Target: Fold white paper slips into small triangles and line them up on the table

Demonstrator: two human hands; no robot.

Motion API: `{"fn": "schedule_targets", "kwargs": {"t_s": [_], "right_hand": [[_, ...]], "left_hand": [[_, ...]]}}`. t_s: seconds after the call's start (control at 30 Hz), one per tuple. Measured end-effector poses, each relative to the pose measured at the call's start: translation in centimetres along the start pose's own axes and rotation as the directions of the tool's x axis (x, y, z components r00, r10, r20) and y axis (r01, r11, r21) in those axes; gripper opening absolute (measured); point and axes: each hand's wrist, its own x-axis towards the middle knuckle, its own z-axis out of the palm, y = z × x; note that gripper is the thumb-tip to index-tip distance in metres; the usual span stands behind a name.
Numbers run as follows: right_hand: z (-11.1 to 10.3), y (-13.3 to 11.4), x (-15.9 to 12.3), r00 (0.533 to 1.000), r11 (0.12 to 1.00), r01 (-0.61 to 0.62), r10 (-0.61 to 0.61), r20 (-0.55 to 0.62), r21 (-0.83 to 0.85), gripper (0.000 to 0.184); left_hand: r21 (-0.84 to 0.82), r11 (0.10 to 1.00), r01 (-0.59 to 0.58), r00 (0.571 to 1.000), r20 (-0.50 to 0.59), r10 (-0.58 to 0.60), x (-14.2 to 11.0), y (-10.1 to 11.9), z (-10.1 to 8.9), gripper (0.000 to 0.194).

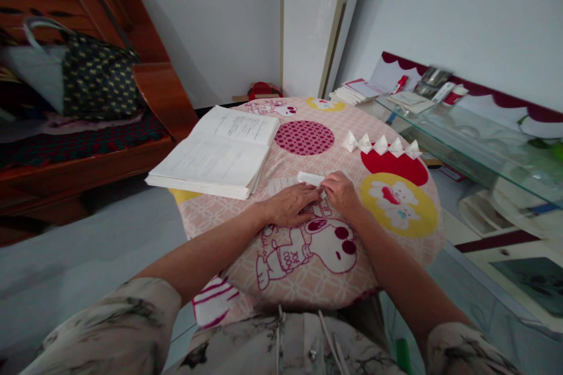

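A small strip of folded white paper lies near the middle of the round table, partly covered by my fingers. My left hand rests low on the cloth, its index fingertip pressing the paper's near edge and its other fingers bent beside it. From the right, my right hand has curled fingers pinching the paper's right end. The two hands nearly touch at the fingertips, and the thumbs are mostly hidden. Beyond my right hand stands a row of several small pointed folded white papers.
An open thick book lies on the table's left side. A patterned cloth covers the table. To the right is a glass shelf bearing papers and small items. A wooden bench with a dotted bag stands left.
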Motion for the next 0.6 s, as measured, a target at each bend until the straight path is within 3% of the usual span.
{"fn": "schedule_targets", "kwargs": {"t_s": [0.4, 0.6], "right_hand": [[0.1, -0.3, -0.3, 0.998, 0.999, 0.034, -0.034, 0.044, -0.014, 0.028], [-0.1, -0.5, -0.6, 0.999, 0.994, -0.001, -0.003, 0.036, 0.113, 0.021]], "left_hand": [[0.006, 1.0, -0.004, 1.0, 0.009, 0.004, 0.1, 0.8, -0.3, 0.032], [0.033, 0.999, 0.035, 0.999, 0.003, -0.036, 0.1, 1.2, -0.5, 0.029]]}}
